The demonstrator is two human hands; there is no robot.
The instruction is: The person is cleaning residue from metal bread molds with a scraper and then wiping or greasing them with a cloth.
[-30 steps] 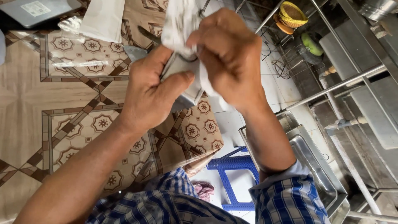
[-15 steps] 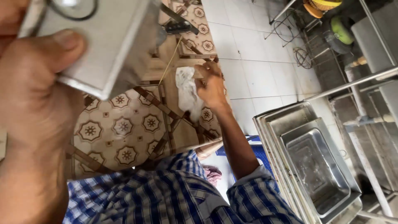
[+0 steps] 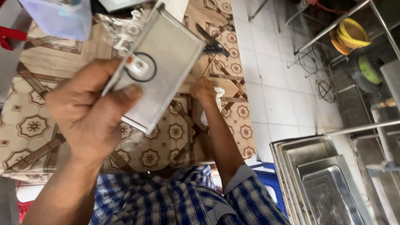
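Left hand (image 3: pixel 89 114) closed on a flat metal lid (image 3: pixel 160 62), raised over the patterned bench (image 3: pixel 37 125). Right hand (image 3: pixel 203 89) farther off, clutching a white cloth (image 3: pixel 216 98) on the bench. Steel trays (image 3: pixel 325 183) near right.

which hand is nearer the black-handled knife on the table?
Right. The right hand rests on the white cloth just below the black-handled knife; the left hand is farther off, raised and gripping the flat metal lid.
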